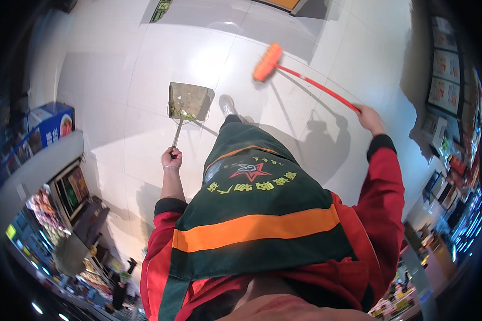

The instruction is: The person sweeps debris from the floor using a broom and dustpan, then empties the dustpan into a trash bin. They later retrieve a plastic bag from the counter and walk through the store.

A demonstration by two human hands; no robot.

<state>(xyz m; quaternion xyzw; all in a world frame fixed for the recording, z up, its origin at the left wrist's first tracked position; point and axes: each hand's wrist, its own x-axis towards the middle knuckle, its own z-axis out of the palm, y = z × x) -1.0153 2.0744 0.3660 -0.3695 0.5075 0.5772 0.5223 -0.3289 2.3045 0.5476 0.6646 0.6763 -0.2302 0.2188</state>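
Note:
My left hand (172,157) grips the long handle (178,134) of a metal dustpan (188,98). Bits of green leaf and pale scraps (187,114) lie in the pan, near the handle side. In my right hand (371,120) is the red stick of a broom (325,90), held out to the right. The broom's orange head (267,62) is slightly blurred and lies ahead of me, to the right of the dustpan and apart from it. Whether its bristles touch the floor I cannot tell. One grey shoe (227,105) shows between the two tools.
Pale glossy floor tiles (152,68) spread around me. To the left stands a counter (64,150) with a blue box (54,126) on it. Framed picture panels (444,82) line the right side. At lower left are stocked produce displays (48,208) and a person (120,291).

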